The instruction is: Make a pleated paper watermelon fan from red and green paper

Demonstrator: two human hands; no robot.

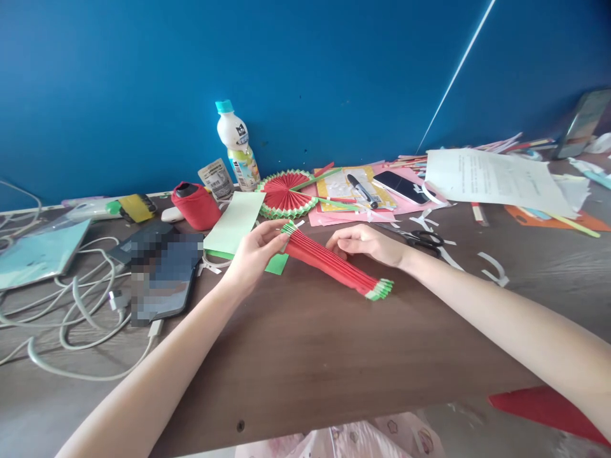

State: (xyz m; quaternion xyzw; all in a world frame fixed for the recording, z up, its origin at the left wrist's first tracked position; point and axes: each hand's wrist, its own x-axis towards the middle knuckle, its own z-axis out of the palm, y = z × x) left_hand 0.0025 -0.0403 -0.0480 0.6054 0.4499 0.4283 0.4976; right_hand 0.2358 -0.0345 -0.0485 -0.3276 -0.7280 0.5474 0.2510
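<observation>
A red pleated paper strip (334, 262) with green and white zigzag ends lies slanted in front of me, its folds pressed close together. My left hand (260, 248) pinches its upper left end between thumb and fingers. At the far edge of its middle, my right hand (365, 245) is closed, with curled fingers against the folds and the fingertips partly hidden. The lower right end points toward the desk. Just behind stands a round pleated fan (286, 194) in the same red and green. Pale green paper (235, 219) lies beside my left hand.
Black scissors (426, 240) and white paper scraps lie beyond my right forearm. A marker (361, 191), a phone (403, 186) and a printed sheet (496, 181) are farther back. A bottle (238, 149) stands by the blue wall. White cables (76, 299) tangle at left near a dark phone (179, 280).
</observation>
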